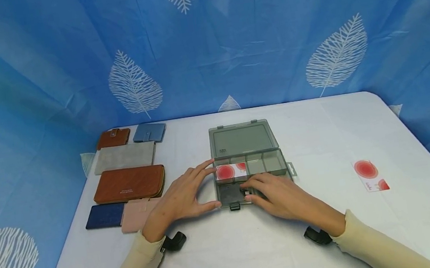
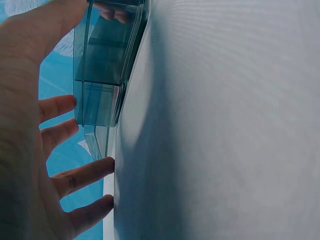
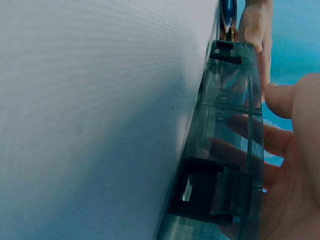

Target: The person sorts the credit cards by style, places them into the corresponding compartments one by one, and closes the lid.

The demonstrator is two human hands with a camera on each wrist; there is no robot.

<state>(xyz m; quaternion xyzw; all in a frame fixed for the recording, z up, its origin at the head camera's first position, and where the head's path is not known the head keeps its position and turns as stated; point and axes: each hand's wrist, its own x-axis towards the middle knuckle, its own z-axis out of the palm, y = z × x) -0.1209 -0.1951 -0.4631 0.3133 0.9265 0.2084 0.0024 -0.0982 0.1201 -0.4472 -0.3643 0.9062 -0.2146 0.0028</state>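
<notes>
A grey see-through compartment box (image 1: 243,138) lies on the table with its lid folded back. In its rear left section is a white card with red circles (image 1: 226,172). A dark flat piece (image 1: 229,194) fills the front left section; its kind is unclear. My left hand (image 1: 182,197) rests spread at the box's left side, thumb at the front corner and fingertips against the wall (image 2: 100,105). My right hand (image 1: 282,195) reaches into the front section, fingers seen through the clear wall in the right wrist view, thumb above the rim. What lies under those fingertips is partly hidden.
Another red-and-white card (image 1: 365,170) lies on the right of the table. Wallets gather at the left: brown zip (image 1: 128,184), grey (image 1: 126,157), navy (image 1: 103,215), pink (image 1: 136,214), small brown (image 1: 113,138) and blue (image 1: 150,132). A black latch (image 1: 234,206) juts from the box's front.
</notes>
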